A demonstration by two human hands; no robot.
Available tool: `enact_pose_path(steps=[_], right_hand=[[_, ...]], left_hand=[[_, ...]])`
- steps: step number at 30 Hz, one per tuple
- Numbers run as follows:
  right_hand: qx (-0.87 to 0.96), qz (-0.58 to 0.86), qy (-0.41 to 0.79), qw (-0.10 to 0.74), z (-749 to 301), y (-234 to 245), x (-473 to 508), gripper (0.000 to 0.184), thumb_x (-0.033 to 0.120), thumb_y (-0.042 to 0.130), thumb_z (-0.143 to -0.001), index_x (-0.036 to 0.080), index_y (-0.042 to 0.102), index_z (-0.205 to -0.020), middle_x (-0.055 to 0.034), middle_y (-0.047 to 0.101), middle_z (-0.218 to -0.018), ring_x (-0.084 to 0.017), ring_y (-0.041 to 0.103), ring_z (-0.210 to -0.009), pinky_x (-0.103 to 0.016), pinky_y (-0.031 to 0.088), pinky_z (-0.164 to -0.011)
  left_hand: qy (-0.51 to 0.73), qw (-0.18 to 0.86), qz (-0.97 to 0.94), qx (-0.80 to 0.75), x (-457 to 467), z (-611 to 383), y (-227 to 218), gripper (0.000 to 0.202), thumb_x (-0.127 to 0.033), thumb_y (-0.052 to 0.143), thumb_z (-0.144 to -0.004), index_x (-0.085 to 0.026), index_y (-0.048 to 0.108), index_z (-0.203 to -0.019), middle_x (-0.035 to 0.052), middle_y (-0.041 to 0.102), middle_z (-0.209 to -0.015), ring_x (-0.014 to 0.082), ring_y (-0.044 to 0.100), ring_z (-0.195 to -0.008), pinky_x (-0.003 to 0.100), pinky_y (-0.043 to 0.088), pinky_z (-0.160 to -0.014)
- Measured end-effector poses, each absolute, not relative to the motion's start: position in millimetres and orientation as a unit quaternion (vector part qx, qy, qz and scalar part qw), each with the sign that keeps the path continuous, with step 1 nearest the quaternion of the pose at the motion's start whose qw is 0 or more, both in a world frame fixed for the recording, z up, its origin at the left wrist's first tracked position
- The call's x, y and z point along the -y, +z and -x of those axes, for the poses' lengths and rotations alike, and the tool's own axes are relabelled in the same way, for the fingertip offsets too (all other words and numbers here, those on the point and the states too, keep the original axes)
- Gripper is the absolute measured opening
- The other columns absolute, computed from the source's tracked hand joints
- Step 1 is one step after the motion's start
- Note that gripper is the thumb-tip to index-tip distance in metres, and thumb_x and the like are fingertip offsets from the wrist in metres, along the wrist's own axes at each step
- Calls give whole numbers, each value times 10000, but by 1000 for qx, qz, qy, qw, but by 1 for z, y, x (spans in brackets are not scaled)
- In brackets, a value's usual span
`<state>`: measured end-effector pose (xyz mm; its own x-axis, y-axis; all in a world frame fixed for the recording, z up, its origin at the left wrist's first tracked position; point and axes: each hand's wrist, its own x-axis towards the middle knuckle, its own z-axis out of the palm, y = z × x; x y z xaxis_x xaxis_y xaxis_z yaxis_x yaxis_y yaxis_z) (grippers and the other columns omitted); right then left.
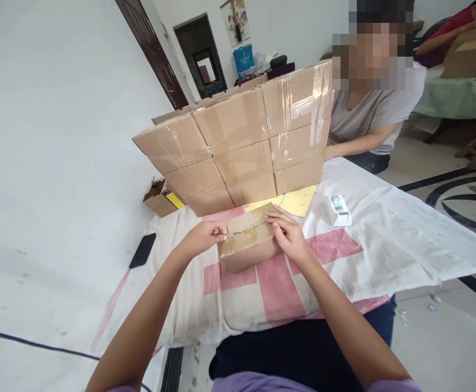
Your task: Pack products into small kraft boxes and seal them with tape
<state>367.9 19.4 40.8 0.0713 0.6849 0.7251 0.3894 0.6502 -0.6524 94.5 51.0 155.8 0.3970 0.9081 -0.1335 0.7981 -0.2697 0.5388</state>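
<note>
A small cardboard box (246, 246) with clear tape across its top lies on a pink-and-white cloth (336, 250) in front of me. My left hand (206, 236) is closed at the box's left end, fingertips pinched on the tape. My right hand (289, 233) lies on the box's right side, fingers stretched along the top edge and pressing on it.
A stacked wall of taped cardboard boxes (238, 147) stands just behind. A white tape dispenser (337, 210) and yellow sheets (297, 200) lie to the right. A black phone (142, 250) rests at left, an open box (159, 197) beyond. Another person (368, 109) sits across.
</note>
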Motion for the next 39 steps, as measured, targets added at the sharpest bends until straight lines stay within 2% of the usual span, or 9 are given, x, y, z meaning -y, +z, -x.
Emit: enact_pose_path(steps=[3, 6, 8, 12, 15, 20, 25, 34, 39], right_hand=[[671, 401, 113, 613, -368, 41, -18, 286, 264, 483, -1009, 238, 764, -1055, -78, 743, -1214, -287, 524, -1390, -558, 444, -1165], [674, 402, 108, 611, -369, 42, -16, 286, 256, 482, -1004, 231, 763, -1051, -87, 748, -1194, -294, 527, -1388, -558, 454, -1156], [677, 402, 107, 607, -370, 42, -15, 287, 247, 482, -998, 225, 763, -1046, -94, 754, -1173, -300, 535, -1380, -554, 470, -1142], [680, 411, 102, 599, -370, 43, -14, 278, 236, 486, -988, 227, 761, -1029, -92, 756, -1167, -314, 528, -1386, -558, 487, -1121], [675, 415, 105, 601, -370, 43, -12, 272, 224, 483, -990, 224, 750, -1035, -93, 749, -1172, -309, 510, -1402, -555, 465, -1143], [681, 407, 117, 597, -370, 42, -10, 247, 214, 475, -999, 233, 715, -1054, -87, 718, -1213, -291, 454, -1443, -545, 426, -1176], [688, 401, 141, 588, -373, 40, -9, 215, 227, 470, -1010, 258, 676, -1065, -71, 692, -1268, -278, 437, -1451, -560, 395, -1190], [678, 384, 164, 604, -374, 30, -6, 123, 242, 527, -992, 274, 603, -1083, -83, 657, -1327, -299, 371, -1498, -606, 352, -1200], [703, 377, 124, 591, -381, 19, -5, 353, 243, 740, -856, 264, 546, -1151, -126, 607, -1394, -367, 369, -1491, -676, 344, -1172]], left_hand=[[102, 256, -791, -547, -50, -91, 155, 219, -389, 636, -777, -239, 713, -916, -24, 537, -726, 177, 526, -713, 296, 375, -669], [132, 243, -770, -574, -59, -83, 150, 601, -471, 727, -725, -239, 599, -1265, -29, 529, -806, 191, 547, -767, 310, 411, -704], [160, 240, -752, -593, -69, -78, 144, 806, -498, 779, -670, -215, 500, -1371, -35, 506, -827, 195, 555, -787, 320, 433, -723], [204, 237, -737, -599, -80, -72, 135, 696, -519, 727, -714, -187, 536, -1294, -6, 535, -889, 202, 570, -843, 354, 480, -806], [235, 224, -733, -598, -70, -73, 132, 737, -536, 706, -756, -202, 471, -1369, 79, 575, -1155, 239, 576, -1024, 404, 472, -945], [178, 436, -681, -561, -39, -76, 127, 847, -553, 697, -817, -286, 294, -1513, 123, 466, -1486, 278, 497, -1322, 407, 440, -1059], [227, 515, -615, -552, -27, -86, 111, 642, -541, 534, -914, -311, 322, -1475, 95, 439, -1544, 297, 480, -1358, 436, 439, -1046], [383, 508, -546, -546, -35, -103, 81, 529, -427, 574, -852, -225, 414, -1315, 118, 519, -1439, 301, 482, -1356, 427, 354, -1149], [415, 532, -542, -501, -37, -95, 70, 606, -493, 577, -857, -245, 424, -1389, 112, 527, -1480, 295, 504, -1358, 415, 395, -1121]])
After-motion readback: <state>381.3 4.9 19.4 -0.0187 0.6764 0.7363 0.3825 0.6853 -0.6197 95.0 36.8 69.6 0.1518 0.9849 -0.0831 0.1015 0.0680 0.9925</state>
